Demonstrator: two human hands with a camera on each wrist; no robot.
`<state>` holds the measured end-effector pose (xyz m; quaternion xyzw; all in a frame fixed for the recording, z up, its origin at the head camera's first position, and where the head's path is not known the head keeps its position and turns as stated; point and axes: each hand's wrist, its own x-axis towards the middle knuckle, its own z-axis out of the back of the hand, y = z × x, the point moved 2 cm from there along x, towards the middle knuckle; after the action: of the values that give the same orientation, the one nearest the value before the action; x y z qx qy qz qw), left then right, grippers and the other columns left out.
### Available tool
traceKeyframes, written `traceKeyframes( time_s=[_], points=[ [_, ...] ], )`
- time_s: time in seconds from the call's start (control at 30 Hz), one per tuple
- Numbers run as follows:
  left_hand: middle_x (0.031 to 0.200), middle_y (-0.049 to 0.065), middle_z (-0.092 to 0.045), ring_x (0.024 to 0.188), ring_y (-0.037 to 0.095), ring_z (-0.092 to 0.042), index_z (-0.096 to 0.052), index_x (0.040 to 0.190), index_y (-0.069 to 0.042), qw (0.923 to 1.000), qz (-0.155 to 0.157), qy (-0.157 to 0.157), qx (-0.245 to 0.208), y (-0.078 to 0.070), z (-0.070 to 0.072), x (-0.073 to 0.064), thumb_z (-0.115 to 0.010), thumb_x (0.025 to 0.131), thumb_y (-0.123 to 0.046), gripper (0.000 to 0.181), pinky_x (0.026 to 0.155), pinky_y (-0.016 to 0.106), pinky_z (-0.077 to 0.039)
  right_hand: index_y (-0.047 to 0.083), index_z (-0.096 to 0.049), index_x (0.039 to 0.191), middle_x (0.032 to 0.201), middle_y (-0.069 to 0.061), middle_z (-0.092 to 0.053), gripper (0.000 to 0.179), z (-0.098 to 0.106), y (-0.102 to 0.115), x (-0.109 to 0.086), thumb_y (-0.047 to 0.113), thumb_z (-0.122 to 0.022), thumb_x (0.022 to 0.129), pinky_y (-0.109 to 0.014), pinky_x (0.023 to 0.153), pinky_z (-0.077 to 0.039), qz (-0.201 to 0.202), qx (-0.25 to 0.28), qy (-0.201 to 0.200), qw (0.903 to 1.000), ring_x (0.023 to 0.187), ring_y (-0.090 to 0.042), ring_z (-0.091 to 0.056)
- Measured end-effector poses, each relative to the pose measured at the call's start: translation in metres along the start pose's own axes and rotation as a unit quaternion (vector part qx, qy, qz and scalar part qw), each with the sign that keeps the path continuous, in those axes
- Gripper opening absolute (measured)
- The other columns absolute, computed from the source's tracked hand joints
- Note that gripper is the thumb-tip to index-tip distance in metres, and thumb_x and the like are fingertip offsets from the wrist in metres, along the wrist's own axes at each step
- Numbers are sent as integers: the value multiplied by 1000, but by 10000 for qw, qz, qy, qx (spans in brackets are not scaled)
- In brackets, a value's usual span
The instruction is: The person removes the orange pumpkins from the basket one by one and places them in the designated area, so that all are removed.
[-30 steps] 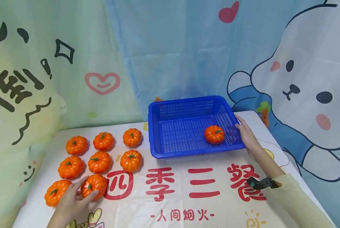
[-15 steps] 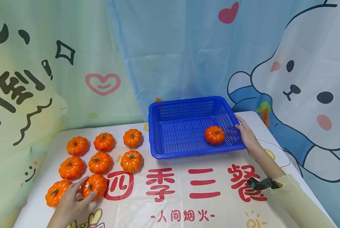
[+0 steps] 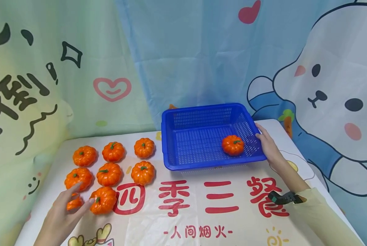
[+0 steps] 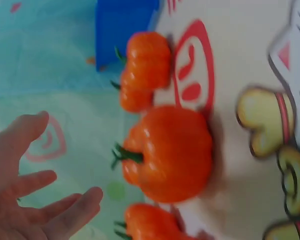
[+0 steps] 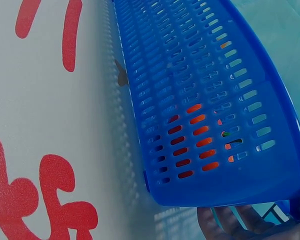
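In the head view, my left hand [image 3: 58, 212] hovers over the front left of the table, fingers spread and holding nothing. A small orange pumpkin [image 3: 104, 201] with a green stem lies just right of its thumb. Behind the fingers, another pumpkin [image 3: 74, 202] is partly hidden. The left wrist view shows the same hand [image 4: 37, 195] apart from the nearest pumpkin [image 4: 172, 152]. My right hand [image 3: 270, 147] grips the right rim of a blue plastic basket [image 3: 183, 167], its fingers [image 5: 230, 220] under the edge. One pumpkin [image 3: 232, 145] sits inside the basket, towards the right.
More pumpkins stand in loose rows at the table's left, among them a back-left pumpkin [image 3: 84, 156] and one nearer the basket [image 3: 143, 173]. A printed cloth [image 3: 199, 212] covers the table. A patterned curtain [image 3: 177, 51] hangs behind.
My left hand has let go of the front pumpkin and moved left and slightly back from it, with fingers opened. That pumpkin stays on the table. The right hand keeps its hold.
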<state>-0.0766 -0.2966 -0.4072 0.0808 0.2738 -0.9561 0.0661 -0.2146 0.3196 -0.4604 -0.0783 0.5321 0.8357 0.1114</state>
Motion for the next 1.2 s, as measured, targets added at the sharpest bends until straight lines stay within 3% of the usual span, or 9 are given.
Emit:
traceKeyframes(
  time_s=[0.1, 0.2, 0.37, 0.57, 0.93, 1.2],
  points=[
    [139, 22, -46, 117, 39, -51, -37, 146, -5, 9993, -200, 62, -307, -15, -4, -5, -64, 89, -49, 77, 91, 50, -54, 35, 4, 155, 163, -18, -6, 56, 0, 1, -1, 42, -19, 104, -74, 108, -21, -11, 4, 4, 10000, 144, -51, -18],
    [145, 19, -41, 124, 39, -50, -36, 146, -9, 9960, -185, 388, -779, -27, -11, -10, -65, 90, -45, 73, 90, 46, -55, 36, 4, 155, 164, -17, -5, 56, 0, 1, -3, 43, -19, 104, -74, 108, -21, -31, 1, 50, 10000, 144, -51, -17],
    [142, 13, -48, 123, 36, -54, -40, 144, -15, 9889, -210, 718, -1283, -41, -23, -13, -68, 88, -41, 68, 83, 36, -59, 36, 4, 155, 164, -17, -3, 56, 0, 0, -5, 44, -19, 104, -75, 108, -19, 7, 29, 84, 10000, 144, -52, -16],
    [143, 13, -48, 124, 36, -54, -40, 144, -17, 9863, 2, 1078, -1251, -47, -35, -12, -70, 86, -42, 70, 84, 40, -59, 32, 5, 156, 164, -17, -3, 57, -3, -1, -7, 41, -19, 105, -75, 107, -20, 32, -27, 85, 10000, 145, -52, -14],
    [143, 12, -46, 123, 37, -54, -40, 144, -16, 9832, 89, 1257, -1322, -47, -43, -8, -68, 86, -47, 71, 87, 46, -57, 31, 4, 156, 164, -17, -3, 57, -2, 1, -6, 41, -19, 105, -75, 108, -19, 65, -96, 23, 9999, 144, -52, -16],
    [140, 10, -51, 120, 32, -57, -44, 142, -19, 9790, 14, 1315, -1559, -53, -53, -7, -69, 88, -37, 61, 87, 43, -58, 32, 3, 156, 164, -17, -4, 57, -1, 4, -5, 41, -19, 104, -75, 109, -18, 23, -51, -20, 10000, 143, -51, -17]
  ],
)
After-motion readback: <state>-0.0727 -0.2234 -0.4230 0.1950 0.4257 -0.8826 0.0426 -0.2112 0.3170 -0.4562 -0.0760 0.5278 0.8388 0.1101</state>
